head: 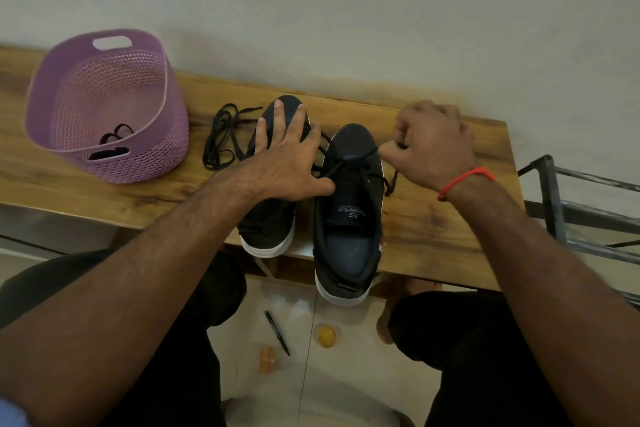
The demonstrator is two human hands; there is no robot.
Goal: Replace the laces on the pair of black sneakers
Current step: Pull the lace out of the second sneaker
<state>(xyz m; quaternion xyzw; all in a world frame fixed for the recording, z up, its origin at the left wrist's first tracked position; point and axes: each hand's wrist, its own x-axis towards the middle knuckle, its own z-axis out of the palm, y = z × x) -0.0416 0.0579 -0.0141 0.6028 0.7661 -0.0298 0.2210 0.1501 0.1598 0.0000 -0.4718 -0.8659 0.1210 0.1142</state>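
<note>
Two black sneakers with white soles stand side by side on the wooden table point(433, 218), toes pointing away from me. My left hand point(287, 156) lies flat with spread fingers on top of the left sneaker point(268, 229), its thumb touching the right sneaker point(346, 236). My right hand point(433, 146) pinches a black lace point(360, 156) that runs through the front eyelets of the right sneaker and pulls it to the right. A loose black lace point(221, 139) lies coiled on the table left of the shoes.
A purple perforated basket point(156, 156) with dark laces inside stands at the table's left end. A metal rack point(561, 211) is at the right. On the tiled floor below lie a pen point(277, 333) and two small orange objects.
</note>
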